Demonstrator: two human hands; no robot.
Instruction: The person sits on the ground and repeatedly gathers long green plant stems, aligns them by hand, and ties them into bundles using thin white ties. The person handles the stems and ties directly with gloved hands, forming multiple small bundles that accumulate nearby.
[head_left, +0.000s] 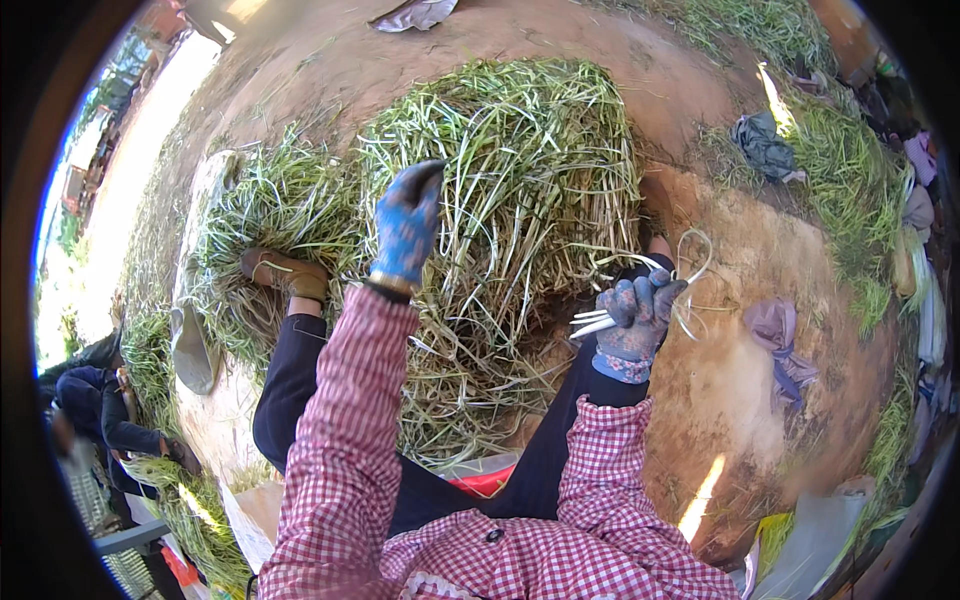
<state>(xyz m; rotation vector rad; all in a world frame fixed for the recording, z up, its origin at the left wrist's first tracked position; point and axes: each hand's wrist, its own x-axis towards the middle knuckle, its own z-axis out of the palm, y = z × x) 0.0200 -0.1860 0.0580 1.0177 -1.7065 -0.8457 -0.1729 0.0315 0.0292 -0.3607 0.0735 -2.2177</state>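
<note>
My left hand (409, 221), in a blue patterned glove with dark fingertips, is above the left part of a large heap of green, long-leaved stalks (517, 165). Its fingers are drawn together; whether anything lies between them is hidden. At the heap's lower right corner, my right hand (636, 311), in a greyish-blue floral glove, grips a few thin white-stemmed stalks (592, 322). Their pale ends stick out to the left, and thin strands loop out to the right of the fingers. Loose, tangled stalks (472, 405) lie on the ground between my legs.
My brown shoe (285, 274) rests against a smaller pile of stalks (281, 195) at left. A purple cloth (780, 341) and a dark crumpled cloth (765, 146) lie on the ground at right. Another person (112, 409) is low at the left edge. More stalks (847, 187) line the right.
</note>
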